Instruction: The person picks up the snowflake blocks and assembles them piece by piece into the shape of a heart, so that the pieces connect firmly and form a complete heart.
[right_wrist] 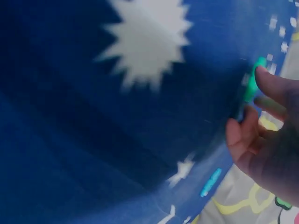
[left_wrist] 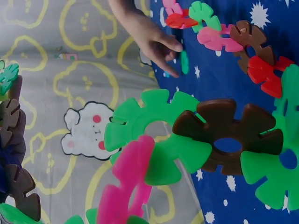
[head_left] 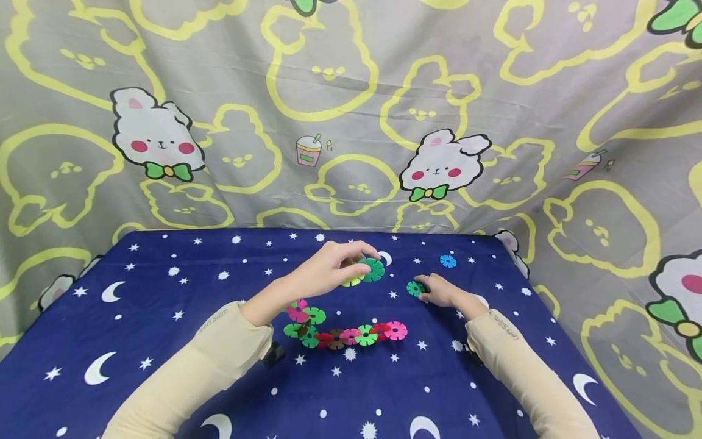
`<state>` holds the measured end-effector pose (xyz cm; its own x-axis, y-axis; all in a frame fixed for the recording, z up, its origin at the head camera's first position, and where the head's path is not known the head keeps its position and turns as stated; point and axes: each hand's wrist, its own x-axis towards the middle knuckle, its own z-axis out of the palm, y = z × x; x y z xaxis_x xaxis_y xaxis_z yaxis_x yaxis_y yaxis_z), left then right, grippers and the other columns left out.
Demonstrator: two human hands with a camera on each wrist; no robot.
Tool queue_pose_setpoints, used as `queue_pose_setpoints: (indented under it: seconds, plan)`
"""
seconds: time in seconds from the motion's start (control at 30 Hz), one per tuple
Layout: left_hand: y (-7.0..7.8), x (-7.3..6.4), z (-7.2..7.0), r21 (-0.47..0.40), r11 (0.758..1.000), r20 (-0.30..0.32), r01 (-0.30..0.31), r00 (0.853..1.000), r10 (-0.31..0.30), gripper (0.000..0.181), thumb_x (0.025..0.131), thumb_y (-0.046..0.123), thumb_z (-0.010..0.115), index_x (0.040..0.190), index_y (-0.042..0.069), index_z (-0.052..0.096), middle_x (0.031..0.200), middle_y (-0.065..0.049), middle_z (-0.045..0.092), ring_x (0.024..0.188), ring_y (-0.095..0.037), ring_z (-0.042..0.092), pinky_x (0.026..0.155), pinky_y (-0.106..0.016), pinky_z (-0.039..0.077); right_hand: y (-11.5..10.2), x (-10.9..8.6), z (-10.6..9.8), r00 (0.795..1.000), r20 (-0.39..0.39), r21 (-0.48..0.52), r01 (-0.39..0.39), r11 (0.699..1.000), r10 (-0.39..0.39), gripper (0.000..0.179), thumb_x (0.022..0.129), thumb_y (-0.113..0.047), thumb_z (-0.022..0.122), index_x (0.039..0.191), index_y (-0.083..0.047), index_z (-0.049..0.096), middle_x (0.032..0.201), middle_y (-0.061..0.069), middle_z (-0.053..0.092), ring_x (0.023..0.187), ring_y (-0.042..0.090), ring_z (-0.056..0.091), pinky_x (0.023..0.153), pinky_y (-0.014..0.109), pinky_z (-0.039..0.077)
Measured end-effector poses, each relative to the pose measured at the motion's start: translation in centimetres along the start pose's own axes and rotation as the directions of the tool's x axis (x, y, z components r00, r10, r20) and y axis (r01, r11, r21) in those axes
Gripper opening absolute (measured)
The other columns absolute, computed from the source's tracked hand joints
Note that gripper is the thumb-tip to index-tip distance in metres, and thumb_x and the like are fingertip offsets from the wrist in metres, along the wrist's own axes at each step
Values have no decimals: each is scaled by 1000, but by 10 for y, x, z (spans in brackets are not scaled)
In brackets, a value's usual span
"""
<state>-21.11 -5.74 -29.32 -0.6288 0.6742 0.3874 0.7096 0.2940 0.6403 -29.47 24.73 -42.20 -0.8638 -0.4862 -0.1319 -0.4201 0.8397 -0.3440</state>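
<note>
My left hand (head_left: pixel 334 268) pinches a green flower-shaped disc (head_left: pixel 374 269) with thumb and fingers, and a yellow-green disc (head_left: pixel 353 281) shows just below it. Under that wrist runs a chain of interlocked flower discs (head_left: pixel 351 336) in pink, red, brown and green. Large in the left wrist view are its green, brown and pink discs (left_wrist: pixel 227 135); the part between chain and left hand is hidden by the arm in the head view. Low over the table, my right hand (head_left: pixel 439 289) has thumb and finger at the edges of a single green disc (head_left: pixel 414 288).
A loose blue flower disc (head_left: pixel 448 261) lies beyond the right hand, near the table's back right. The table has a dark blue cloth (head_left: pixel 181 366) with moons and stars. Behind it hangs a grey curtain (head_left: pixel 351 140) with cartoon animals.
</note>
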Motion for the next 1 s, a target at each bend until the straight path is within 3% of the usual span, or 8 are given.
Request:
queue_pose_setpoints:
  seconds: [0.1,0.23,0.33,0.43,0.57,0.73,0.8,1.0]
  plan:
    - [1,0,0,-5,1000,5,-6,1000,6,24,92,13,54,115,6,58,70,1,56,55,-7,46,54,-23,43,-2,1,2,998,-51,6,-27,1000,28,31,81,-6,65,105,6,49,88,16,50,81,25,48,77,41,42]
    - [1,0,-1,-3,1000,11,-8,1000,8,24,92,12,53,115,7,57,73,0,58,55,-7,46,55,-24,44,-9,-1,-2,995,-98,114,-18,993,30,22,80,3,62,93,1,44,76,10,51,64,19,54,61,32,47]
    - [3,0,-2,-3,1000,8,-6,1000,6,24,93,13,52,116,9,57,79,-1,62,57,-6,49,57,-25,45,-21,-3,-11,991,-128,181,46,982,-23,22,82,7,58,101,3,46,68,7,53,53,17,56,51,27,47]
    - [4,-1,-4,-7,1000,-1,-5,1000,5,24,93,13,52,116,9,57,84,-2,65,59,-6,52,59,-24,46,-40,-7,-24,980,-183,240,121,963,-78,30,84,5,56,113,2,48,66,8,55,53,22,58,52,29,48]
    - [4,-2,-5,4,1000,-26,4,1000,-4,22,92,12,53,114,9,59,77,0,63,57,-6,50,58,-23,45,-70,-19,-45,962,-255,410,203,889,-103,34,88,1,53,122,3,48,71,13,57,62,28,60,59,34,51]
    - [2,-4,-9,24,1000,-86,-8,996,10,20,91,11,54,110,8,62,65,3,56,52,-7,46,54,-25,42,-96,-32,-64,921,-353,555,347,756,-164,38,90,0,52,127,8,44,76,13,56,62,12,59,65,28,51]
    - [2,-4,-10,25,1000,-112,-10,994,13,19,91,10,55,108,8,62,63,4,54,51,-6,46,53,-25,42,-105,-39,-69,908,-379,580,384,719,-179,39,91,-1,52,127,9,43,75,7,56,62,10,59,68,25,50]
    - [0,-4,-3,46,999,-116,12,993,-7,19,91,11,55,108,9,63,60,5,50,49,-6,44,54,-23,42,-124,-57,-75,906,-390,636,393,664,-164,42,91,-6,53,129,9,42,72,-2,58,63,15,60,74,21,48]
